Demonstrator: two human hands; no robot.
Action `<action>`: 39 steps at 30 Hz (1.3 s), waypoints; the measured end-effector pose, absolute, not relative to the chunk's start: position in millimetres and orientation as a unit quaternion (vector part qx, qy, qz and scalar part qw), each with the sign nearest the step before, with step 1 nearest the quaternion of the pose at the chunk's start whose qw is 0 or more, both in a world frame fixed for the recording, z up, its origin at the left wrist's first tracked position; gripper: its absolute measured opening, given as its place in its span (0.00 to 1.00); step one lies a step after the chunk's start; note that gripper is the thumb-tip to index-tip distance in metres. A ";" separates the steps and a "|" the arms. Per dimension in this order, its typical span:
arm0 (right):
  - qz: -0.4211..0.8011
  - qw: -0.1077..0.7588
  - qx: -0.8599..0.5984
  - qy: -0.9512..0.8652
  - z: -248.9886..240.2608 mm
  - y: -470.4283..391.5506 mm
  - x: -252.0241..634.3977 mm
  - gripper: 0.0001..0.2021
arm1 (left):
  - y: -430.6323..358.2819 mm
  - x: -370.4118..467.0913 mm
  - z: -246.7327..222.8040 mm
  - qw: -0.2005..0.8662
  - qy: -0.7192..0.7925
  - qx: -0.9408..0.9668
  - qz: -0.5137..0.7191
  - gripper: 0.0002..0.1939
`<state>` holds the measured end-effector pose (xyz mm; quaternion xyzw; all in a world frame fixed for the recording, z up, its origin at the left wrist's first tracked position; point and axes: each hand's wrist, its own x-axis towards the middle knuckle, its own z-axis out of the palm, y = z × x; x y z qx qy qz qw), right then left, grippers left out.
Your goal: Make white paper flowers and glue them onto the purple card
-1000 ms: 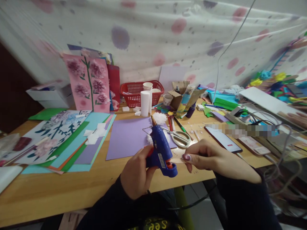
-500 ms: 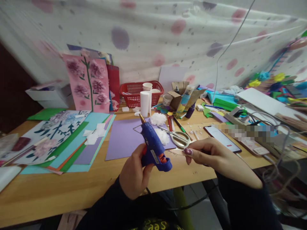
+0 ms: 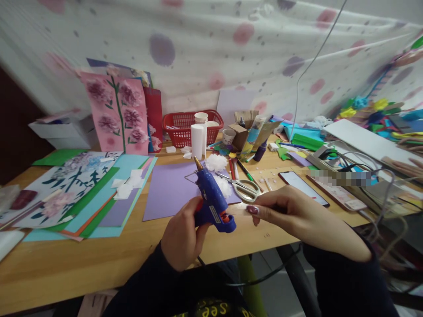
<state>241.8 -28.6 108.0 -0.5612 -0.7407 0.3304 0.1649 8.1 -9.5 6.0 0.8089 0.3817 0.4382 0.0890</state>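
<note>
My left hand (image 3: 183, 231) is wrapped round the handle of a blue hot glue gun (image 3: 211, 196), whose brass nozzle points up and away from me. My right hand (image 3: 280, 209) pinches a pale, see-through glue stick (image 3: 240, 207) between thumb and fingers, close behind the gun's rear end. The gun hides part of the stick, so I cannot tell whether they touch. Beyond the gun, white ruffled paper flowers (image 3: 216, 162) lie by a purple sheet (image 3: 172, 185). Scissors (image 3: 247, 190) with pale handles rest just past my right fingertips.
Coloured papers (image 3: 109, 207) and a flower picture spread on the left. At the back stand a red basket (image 3: 178, 134) and a white roll (image 3: 197, 141). A phone (image 3: 302, 188) and a power strip (image 3: 330, 163) with cables lie right. Another person's hand (image 3: 408, 169) shows far right.
My right hand has shifted slightly left, nearer the gun's rear, with the glue stick in its fingers. My left hand still grips the gun. The whole view has shifted slightly.
</note>
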 end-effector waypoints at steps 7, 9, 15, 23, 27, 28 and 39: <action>0.340 0.231 -0.541 -0.734 96.9 -30.4 234.6 0.23 | -10.5 9.7 -4.2 0.127 0.398 0.792 0.446 0.22; 0.332 0.252 -0.539 -0.732 93.3 -32.2 230.4 0.23 | -11.2 11.0 -5.7 0.134 0.399 0.788 0.449 0.22; 0.281 0.295 -0.564 -0.718 87.1 -41.3 216.5 0.23 | -11.5 14.0 3.1 0.145 0.396 0.787 0.450 0.19; 0.231 0.327 -0.546 -0.735 78.8 -39.4 212.7 0.21 | -9.6 13.0 4.8 0.129 0.378 0.815 0.421 0.22; 0.192 0.338 -0.547 -0.741 73.9 -39.8 212.7 0.19 | -9.5 13.0 2.2 0.127 0.387 0.822 0.399 0.24; 0.180 0.341 -0.543 -0.746 72.8 -39.9 212.9 0.18 | -9.7 13.0 2.4 0.127 0.387 0.824 0.394 0.24; 0.152 0.394 -0.436 -0.795 62.7 -29.4 214.8 0.12 | -15.3 13.2 -6.6 0.247 0.350 0.811 0.399 0.24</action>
